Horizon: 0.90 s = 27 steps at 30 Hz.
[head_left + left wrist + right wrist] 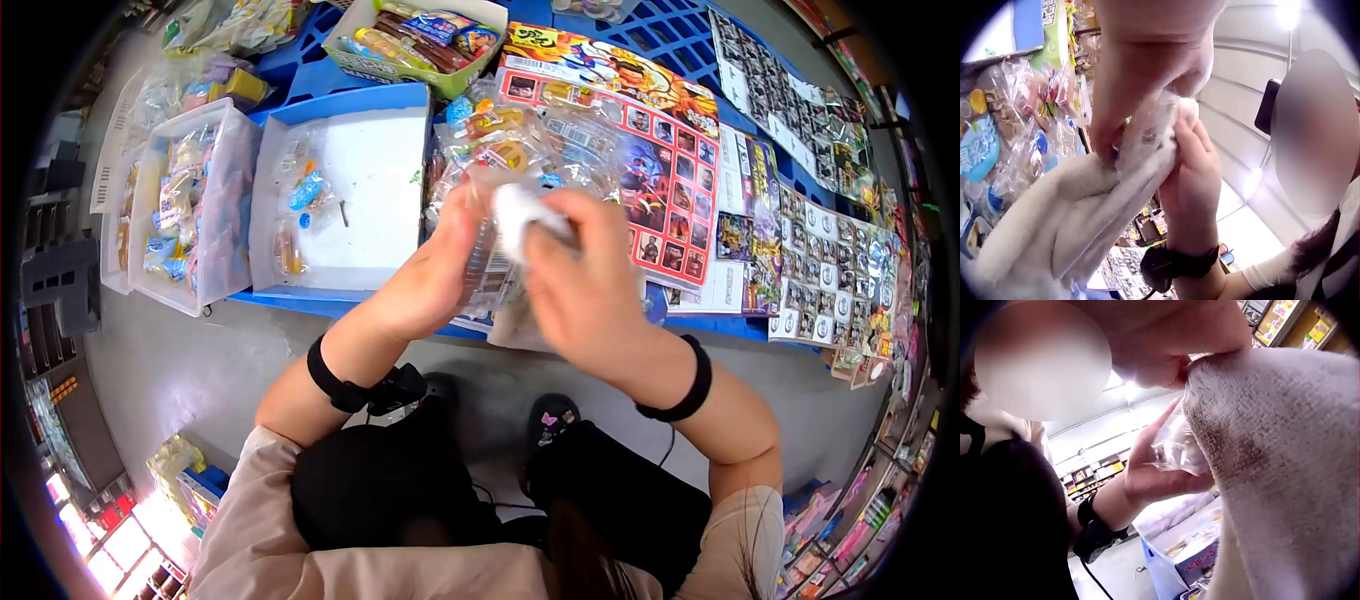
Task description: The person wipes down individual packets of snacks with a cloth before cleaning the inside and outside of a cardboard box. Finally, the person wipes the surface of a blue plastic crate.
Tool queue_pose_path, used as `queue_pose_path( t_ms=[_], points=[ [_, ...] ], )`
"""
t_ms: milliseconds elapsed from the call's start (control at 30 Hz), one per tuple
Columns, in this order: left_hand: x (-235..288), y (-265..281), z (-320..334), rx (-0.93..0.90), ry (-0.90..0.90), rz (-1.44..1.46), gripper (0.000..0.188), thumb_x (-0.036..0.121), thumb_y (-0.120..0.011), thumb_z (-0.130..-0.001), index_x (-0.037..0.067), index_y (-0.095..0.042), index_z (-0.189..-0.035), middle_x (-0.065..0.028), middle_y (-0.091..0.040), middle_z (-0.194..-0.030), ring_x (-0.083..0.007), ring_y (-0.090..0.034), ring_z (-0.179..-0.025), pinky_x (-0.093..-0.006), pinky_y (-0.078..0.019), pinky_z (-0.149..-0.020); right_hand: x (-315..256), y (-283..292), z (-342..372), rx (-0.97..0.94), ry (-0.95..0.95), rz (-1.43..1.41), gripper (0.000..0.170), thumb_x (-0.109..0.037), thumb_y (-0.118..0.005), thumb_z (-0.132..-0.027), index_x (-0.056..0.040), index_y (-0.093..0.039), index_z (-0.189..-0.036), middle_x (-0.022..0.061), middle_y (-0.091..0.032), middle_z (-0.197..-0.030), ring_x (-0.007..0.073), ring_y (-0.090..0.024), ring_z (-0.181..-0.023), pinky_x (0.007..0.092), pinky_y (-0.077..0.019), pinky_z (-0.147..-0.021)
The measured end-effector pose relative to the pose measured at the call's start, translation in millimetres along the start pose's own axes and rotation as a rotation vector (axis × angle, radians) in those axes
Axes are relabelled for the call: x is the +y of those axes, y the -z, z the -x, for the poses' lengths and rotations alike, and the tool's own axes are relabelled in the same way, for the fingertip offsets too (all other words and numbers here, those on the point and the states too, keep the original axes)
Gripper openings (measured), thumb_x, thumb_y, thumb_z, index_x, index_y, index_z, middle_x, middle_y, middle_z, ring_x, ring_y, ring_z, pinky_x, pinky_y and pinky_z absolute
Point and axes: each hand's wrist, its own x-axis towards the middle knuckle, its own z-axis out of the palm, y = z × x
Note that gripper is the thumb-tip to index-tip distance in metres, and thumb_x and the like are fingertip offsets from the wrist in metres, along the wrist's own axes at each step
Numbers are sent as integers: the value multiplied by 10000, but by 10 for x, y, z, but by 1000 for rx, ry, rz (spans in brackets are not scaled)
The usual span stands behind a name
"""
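Observation:
In front of my body, over the table's near edge, both hands are close together. My left hand (432,268) grips a clear plastic packet (1180,449), its contents hard to make out. My right hand (590,290) pinches a white terry cloth (1297,456) bunched against that packet. In the right wrist view the cloth hangs down in a broad fold and carries a brownish stain. The left wrist view shows the right fingers pressing the cloth near the packet's end. Beneath the hands lies a pile of clear packets (500,140) with small toys or sweets inside.
A shallow white-lined box (375,200) holds a few packets. To its left stands a translucent bin (228,240) full of packets. Behind is a green carton (400,72) of snacks. Printed card sheets (665,170) spread rightward over the blue table.

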Motion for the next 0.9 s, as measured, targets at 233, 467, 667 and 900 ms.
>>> queue_pose_path(
  t_ms=[233, 467, 667, 900],
  points=[
    [35, -17, 98, 82, 65, -39, 439, 396, -295, -957, 58, -290, -1237, -77, -429, -1176, -126, -406, -1094, -304, -337, -942, 219, 20, 38, -27, -43, 136, 326, 27, -608, -650, 3, -580, -974, 160, -477, -1046, 322, -486, -888, 388, -427, -748],
    [-30, -109, 65, 88, 59, -94, 407, 345, -284, -969, 83, -266, -1280, -77, -417, -1193, -133, -397, -1104, -308, -321, -955, 9, -97, -51, 6, 108, 93, 308, -9, -625, -657, 5, -585, -963, 149, -476, -1048, 316, -487, -864, 378, -427, -736],
    [136, -92, 5, 185, 148, 172, 563, 499, -268, -927, 92, -273, -1317, -125, -453, -1223, -212, -468, -1105, -350, -387, -933, -99, -310, 353, -110, 247, 20, 222, -103, -618, -687, -59, -610, -905, 88, -485, -1068, 268, -489, -877, 350, -417, -691],
    [156, -121, 3, 218, 142, 269, 620, 567, -289, -894, 107, -315, -1308, -123, -491, -1197, -225, -505, -1080, -385, -428, -896, 61, -105, 241, -147, 76, -51, 208, -126, -624, -723, -43, -607, -912, 106, -499, -1042, 276, -496, -886, 379, -421, -716]
  ],
)
